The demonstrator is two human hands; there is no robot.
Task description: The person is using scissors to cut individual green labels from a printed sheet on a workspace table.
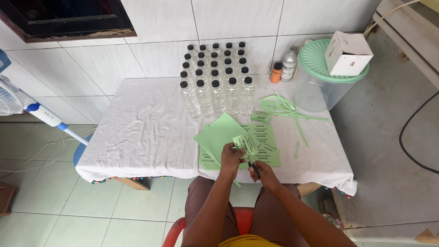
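My left hand (pixel 231 158) pinches a small strip of green printed labels (pixel 244 142) above the table's near edge. My right hand (pixel 264 175) grips black-handled scissors (pixel 253 167), their blades reaching up into the strip. Beneath lie green label sheets (pixel 265 132) and a plain green sheet (pixel 217 135), tilted. A small stack of cut labels (pixel 260 116) rests further back. Several clear bottles with black caps (pixel 215 77) stand in rows at the far middle of the table.
A white cloth (pixel 141 128) covers the low table. Green paper trimmings (pixel 286 110) lie at the right. A clear tub with a green lid (pixel 320 77) carries a white box (pixel 347 52). An orange bottle (pixel 275 72) and a silver bottle (pixel 289 64) stand by the wall. A fan (pixel 18 103) is left.
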